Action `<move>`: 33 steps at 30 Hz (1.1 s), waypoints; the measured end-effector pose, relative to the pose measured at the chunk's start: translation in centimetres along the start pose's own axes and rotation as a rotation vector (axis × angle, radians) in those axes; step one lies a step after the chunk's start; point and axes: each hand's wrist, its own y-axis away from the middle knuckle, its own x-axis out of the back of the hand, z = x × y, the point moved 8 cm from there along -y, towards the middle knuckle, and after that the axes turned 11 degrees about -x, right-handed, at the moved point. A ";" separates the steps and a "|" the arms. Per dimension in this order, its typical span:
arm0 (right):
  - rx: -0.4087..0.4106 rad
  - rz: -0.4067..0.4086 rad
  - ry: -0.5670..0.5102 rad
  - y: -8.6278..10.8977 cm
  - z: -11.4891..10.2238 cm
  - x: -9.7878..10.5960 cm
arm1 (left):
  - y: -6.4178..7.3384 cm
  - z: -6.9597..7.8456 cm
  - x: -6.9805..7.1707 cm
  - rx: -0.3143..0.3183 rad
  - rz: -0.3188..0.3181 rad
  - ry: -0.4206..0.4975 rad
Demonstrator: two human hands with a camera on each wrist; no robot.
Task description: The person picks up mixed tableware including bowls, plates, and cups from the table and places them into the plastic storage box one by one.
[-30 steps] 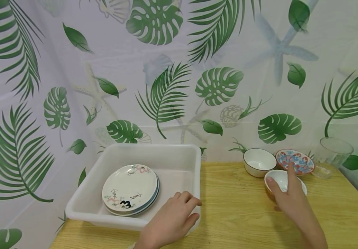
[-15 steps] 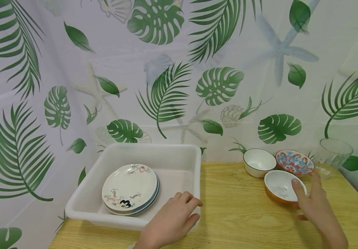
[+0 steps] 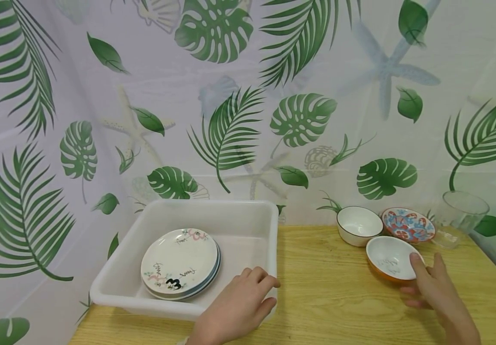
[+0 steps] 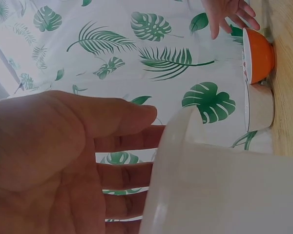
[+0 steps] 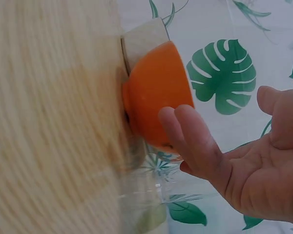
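Observation:
At the right of the head view, a bowl [image 3: 389, 258], white inside and orange outside, stands on the wooden table. My right hand [image 3: 437, 290] is beside its right front side, thumb and fingers spread. In the right wrist view two fingertips overlap the orange wall [image 5: 154, 92]; whether they touch it I cannot tell. My left hand [image 3: 238, 304] rests at the right front edge of a white plastic tub [image 3: 211, 213], its fingers extended at the rim. Inside the tub lies a stack of plates [image 3: 180, 261], the top one white with painted flowers and script.
Behind the orange bowl stand a white bowl [image 3: 360, 225] with a dark rim and a red-and-blue patterned bowl [image 3: 408, 225]. A clear glass [image 3: 463, 213] is at the far right. A leaf-printed sheet [image 3: 248, 120] hangs behind the wooden table [image 3: 325, 297].
My right hand has moved from over the orange bowl to its right front side, lower down. My left hand and the tub stay where they were.

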 end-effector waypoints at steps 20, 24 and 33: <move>-0.062 -0.198 -0.414 -3.6 3.0 -1.2 | 0.1 -0.3 -0.1 0.001 -0.030 0.045; -0.031 -0.213 -0.467 -3.7 3.1 -1.3 | 0.1 -0.4 -0.1 0.009 -0.042 0.060; -0.009 -0.228 -0.540 -4.2 3.5 -1.5 | 0.1 -0.5 -0.1 0.007 -0.042 0.058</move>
